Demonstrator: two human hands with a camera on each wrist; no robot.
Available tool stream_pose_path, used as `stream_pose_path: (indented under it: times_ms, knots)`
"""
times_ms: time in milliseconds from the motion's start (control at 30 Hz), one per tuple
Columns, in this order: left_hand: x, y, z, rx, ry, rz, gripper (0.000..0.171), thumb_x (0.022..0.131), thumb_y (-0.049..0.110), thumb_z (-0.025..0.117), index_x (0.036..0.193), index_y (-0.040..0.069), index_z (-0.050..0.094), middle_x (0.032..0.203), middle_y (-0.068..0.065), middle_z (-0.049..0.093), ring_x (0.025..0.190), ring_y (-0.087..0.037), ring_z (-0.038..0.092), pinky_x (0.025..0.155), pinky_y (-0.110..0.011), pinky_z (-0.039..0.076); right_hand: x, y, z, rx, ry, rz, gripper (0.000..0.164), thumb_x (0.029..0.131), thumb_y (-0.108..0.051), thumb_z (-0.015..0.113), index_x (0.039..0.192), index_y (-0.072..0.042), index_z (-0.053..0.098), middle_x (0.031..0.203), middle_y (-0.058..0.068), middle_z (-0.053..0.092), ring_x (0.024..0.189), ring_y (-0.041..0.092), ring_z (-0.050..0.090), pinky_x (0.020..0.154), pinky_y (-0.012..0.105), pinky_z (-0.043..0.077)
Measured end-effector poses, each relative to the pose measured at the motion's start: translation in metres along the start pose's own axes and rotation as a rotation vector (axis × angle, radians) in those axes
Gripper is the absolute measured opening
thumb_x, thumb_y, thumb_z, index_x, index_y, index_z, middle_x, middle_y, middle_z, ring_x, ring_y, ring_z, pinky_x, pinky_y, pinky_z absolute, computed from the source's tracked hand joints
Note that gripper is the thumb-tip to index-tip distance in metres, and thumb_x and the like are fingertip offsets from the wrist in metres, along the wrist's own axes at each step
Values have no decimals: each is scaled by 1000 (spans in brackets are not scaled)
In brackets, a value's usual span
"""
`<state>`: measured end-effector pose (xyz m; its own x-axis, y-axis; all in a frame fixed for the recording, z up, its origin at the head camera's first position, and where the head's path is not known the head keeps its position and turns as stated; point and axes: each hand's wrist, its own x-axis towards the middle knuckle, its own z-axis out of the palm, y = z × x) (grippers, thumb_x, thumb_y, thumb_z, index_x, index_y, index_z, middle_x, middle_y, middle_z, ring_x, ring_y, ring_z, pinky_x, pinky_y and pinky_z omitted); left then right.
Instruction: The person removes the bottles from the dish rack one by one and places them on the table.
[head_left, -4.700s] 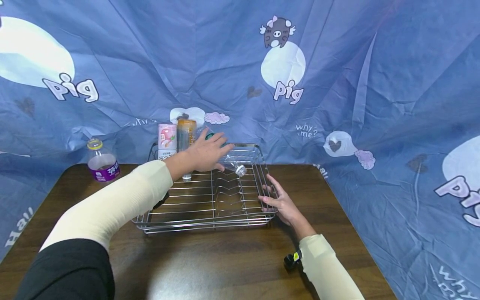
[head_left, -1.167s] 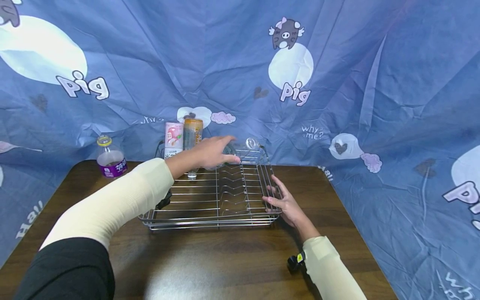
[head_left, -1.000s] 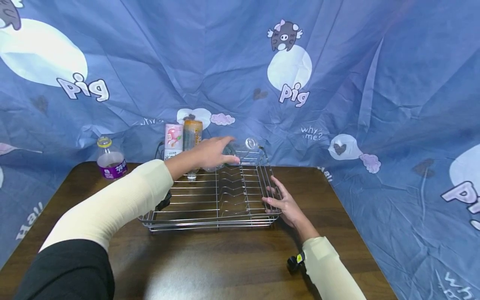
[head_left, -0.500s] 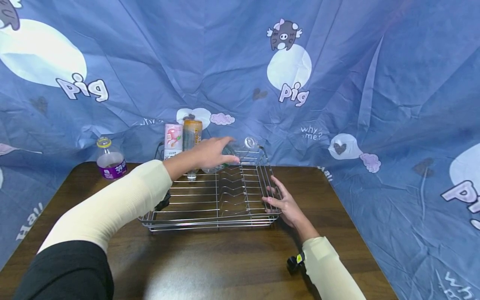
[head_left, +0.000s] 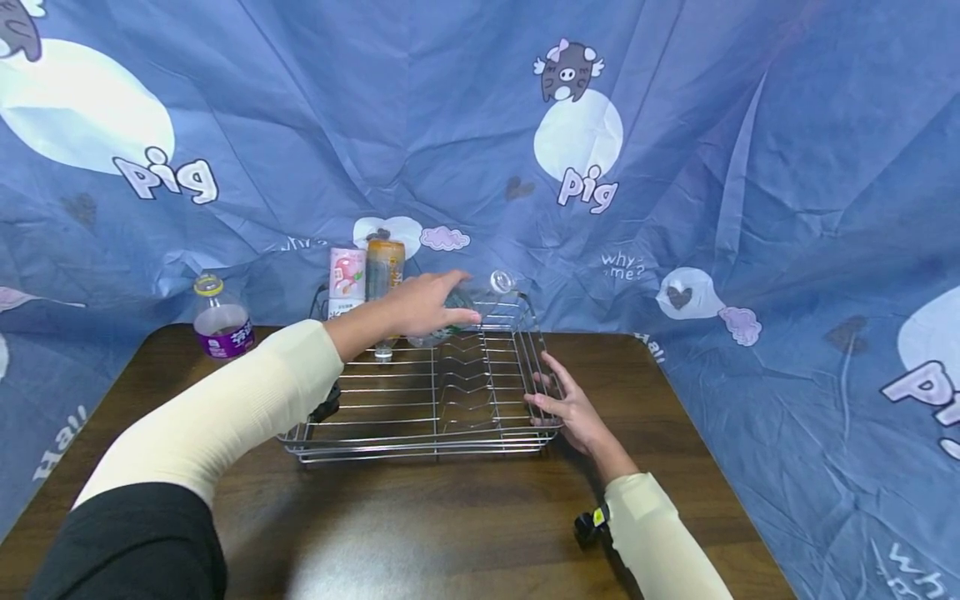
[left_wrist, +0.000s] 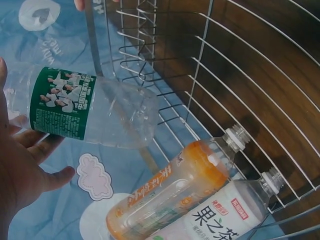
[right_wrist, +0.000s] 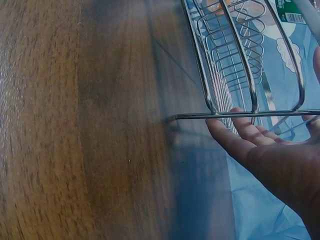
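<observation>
A metal wire dish rack [head_left: 435,446] stands on the table. Toward its back, my left hand [head_left: 423,304] holds a clear plastic bottle [left_wrist: 117,110] with a green label, thumb on one side and fingers on the other. The bottle slants, its open mouth up to the right at the rack's back rim. Beside it an orange-topped bottle [left_wrist: 165,187] and a pink-and-white labelled bottle [left_wrist: 222,215] stand neck down in the rack. My right hand [head_left: 573,408] grips the rack's right side, fingertips at the lower rail in the right wrist view.
A bottle with a purple label and yellow neck ring [head_left: 222,325] stands at the table's back left. Behind the table [head_left: 420,533] hangs a blue printed cloth [head_left: 450,125]. A small black camera [head_left: 588,527] sits at my right wrist.
Since the oldest frame, my left hand has swung the clear bottle's mouth from low at the front to up at the back right. Over the last second both hands have stayed nearly still.
</observation>
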<state>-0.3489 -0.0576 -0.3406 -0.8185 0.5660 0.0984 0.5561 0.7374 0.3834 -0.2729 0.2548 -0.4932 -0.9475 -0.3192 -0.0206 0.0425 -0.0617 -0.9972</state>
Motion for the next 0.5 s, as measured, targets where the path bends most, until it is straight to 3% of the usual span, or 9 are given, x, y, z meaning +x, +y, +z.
stream_pose_path:
  times_ms: [233,367,467,500]
  knots:
    - [-2,-2,-2,-36,3,-11,94,89,77,50,158,14,33,151,-14,49,133,-37,50,109,-56,41,-1,-2,1,-1,-10,-32,81,98,2,55,163,-17,10,159,34,14,137,60,29,92,66,48]
    - [-1,-2,-1,-41,4,-12,93,89,77,49,157,15,33,151,-13,49,133,-36,50,109,-55,41,-2,-4,0,-23,-5,-52,79,97,2,55,163,-12,13,158,33,17,131,38,49,96,67,46]
    - [-1,-1,0,-36,8,-8,92,90,76,50,157,15,34,150,-13,50,132,-37,51,108,-56,42,-1,-6,-2,-49,-1,-80,79,95,4,56,162,-7,15,155,32,21,121,24,53,98,56,50]
    - [-1,-1,1,-33,10,-7,93,89,76,50,157,15,35,150,-13,50,132,-37,51,107,-56,42,0,-6,-2,-51,-3,-91,78,94,5,55,161,-4,15,154,32,22,123,27,51,97,50,51]
